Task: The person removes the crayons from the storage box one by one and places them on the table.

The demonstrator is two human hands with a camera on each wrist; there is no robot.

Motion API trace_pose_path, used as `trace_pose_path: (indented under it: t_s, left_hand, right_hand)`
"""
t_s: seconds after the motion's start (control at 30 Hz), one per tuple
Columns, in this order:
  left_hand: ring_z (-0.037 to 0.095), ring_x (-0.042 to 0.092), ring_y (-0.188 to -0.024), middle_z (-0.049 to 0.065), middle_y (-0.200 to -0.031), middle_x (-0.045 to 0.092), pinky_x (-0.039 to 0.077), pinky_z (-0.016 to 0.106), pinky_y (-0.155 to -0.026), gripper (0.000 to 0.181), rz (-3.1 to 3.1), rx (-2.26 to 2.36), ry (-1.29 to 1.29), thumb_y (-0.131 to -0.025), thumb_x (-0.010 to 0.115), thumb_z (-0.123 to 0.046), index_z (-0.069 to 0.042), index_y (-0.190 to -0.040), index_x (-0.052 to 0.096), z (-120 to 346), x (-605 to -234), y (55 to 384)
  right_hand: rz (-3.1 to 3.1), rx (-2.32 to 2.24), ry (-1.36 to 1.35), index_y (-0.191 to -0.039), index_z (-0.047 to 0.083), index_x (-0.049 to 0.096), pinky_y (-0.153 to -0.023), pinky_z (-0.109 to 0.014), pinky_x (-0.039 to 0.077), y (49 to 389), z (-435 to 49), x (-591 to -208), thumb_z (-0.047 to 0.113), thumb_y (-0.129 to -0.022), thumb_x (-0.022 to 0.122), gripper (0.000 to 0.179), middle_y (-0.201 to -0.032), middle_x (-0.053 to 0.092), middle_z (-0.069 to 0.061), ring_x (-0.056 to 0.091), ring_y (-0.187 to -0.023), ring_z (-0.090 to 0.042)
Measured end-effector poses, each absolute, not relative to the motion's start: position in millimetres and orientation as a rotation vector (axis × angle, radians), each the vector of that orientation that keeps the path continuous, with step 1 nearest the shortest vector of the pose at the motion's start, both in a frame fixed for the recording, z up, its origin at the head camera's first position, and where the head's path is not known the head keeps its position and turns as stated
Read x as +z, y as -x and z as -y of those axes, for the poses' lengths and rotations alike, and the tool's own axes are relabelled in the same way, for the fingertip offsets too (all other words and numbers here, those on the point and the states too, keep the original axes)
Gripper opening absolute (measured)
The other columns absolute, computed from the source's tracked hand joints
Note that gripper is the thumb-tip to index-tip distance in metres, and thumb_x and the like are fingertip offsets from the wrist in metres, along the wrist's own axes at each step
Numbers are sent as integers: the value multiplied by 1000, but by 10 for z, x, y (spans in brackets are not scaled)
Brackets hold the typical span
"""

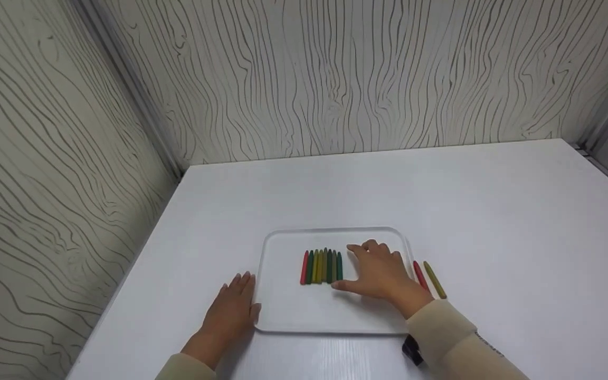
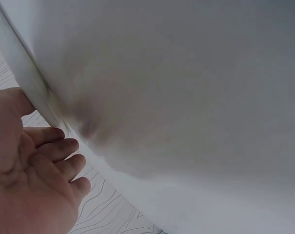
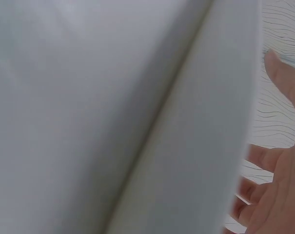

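On a white tray lies a row of several crayons, side by side, in red, greens and olive-yellow. My right hand is over the tray just right of the row, thumb and fingers spread apart around a gap. The thumb tip comes close to the lower end of the last green crayon. In the right wrist view the same hand holds nothing. Flat on the table, my left hand rests along the tray's left edge, its thumb at the rim. The left wrist view shows its fingers beside that edge.
Right of the tray, next to my right forearm, a red crayon and an olive-yellow crayon lie on the white table. A small black object shows by the right sleeve. Wood-patterned panels stand behind and at the sides.
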State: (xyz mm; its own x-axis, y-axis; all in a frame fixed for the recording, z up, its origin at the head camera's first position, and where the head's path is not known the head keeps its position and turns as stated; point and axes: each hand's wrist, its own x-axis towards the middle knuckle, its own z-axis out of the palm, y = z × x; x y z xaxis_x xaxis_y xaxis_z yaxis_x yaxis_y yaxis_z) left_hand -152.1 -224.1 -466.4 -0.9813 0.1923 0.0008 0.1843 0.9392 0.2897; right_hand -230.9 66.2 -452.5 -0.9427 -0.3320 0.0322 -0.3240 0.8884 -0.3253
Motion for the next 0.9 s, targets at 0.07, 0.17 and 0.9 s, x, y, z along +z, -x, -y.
trace_pose_path:
  t_s: [0.07, 0.17, 0.9]
  left_hand:
    - [41, 30, -135, 25, -144, 39, 23, 55, -110, 55, -3072, 450, -309, -95, 56, -20, 12, -137, 40, 2243, -4663, 1521]
    - [41, 31, -134, 25, -143, 40, 24, 54, -110, 55, -3078, 447, -309, -95, 57, -19, 12, -137, 41, 2246, -4672, 1524]
    - [39, 29, -136, 23, -145, 38, 22, 54, -111, 56, -3066, 426, -265, -95, 57, -21, 9, -139, 40, 2233, -4664, 1526]
  right_hand:
    - [-3033, -494, 540, -133, 11, 56, -85, -52, 43, 2312, -646, -4530, 71, -67, 68, 90, -123, 54, -13, 49, -111, -34]
    - [-3033, -461, 567, -131, 11, 57, -82, -50, 44, 2322, -615, -4539, 70, -68, 68, 87, -119, 54, -13, 50, -107, -33]
    - [-2964, -660, 529, -124, 8, 62, -80, -44, 42, 2379, -568, -4608, 41, -72, 81, 65, -109, 53, -9, 50, -99, -28]
